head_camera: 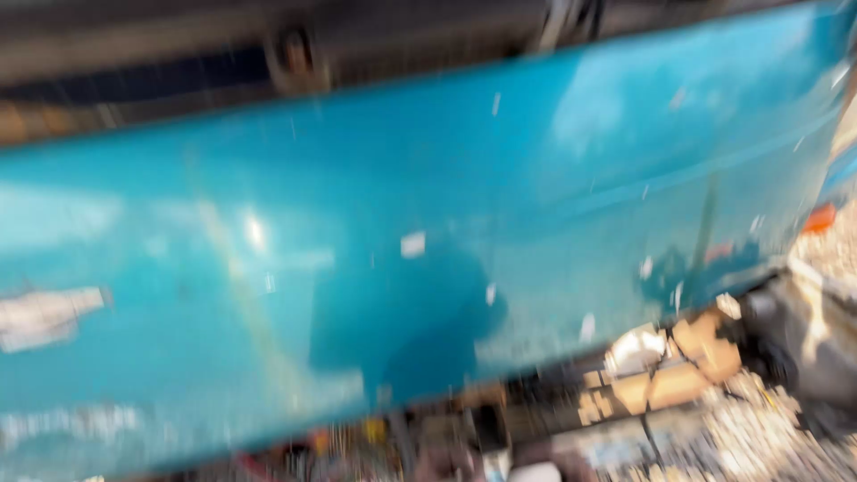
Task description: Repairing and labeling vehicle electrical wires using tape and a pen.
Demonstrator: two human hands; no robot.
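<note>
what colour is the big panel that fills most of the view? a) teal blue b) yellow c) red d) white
a, the large glossy panel is teal blue, with small chipped pale spots and a dark shadow on it; the picture is blurred and no hand is in view.

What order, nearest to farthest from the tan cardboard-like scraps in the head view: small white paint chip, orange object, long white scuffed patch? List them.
Measured from the tan cardboard-like scraps, lower right:
1. Orange object, at the right edge, above them.
2. Small white paint chip, mid-panel on the turquoise painted panel.
3. Long white scuffed patch, at the far left edge.
</note>
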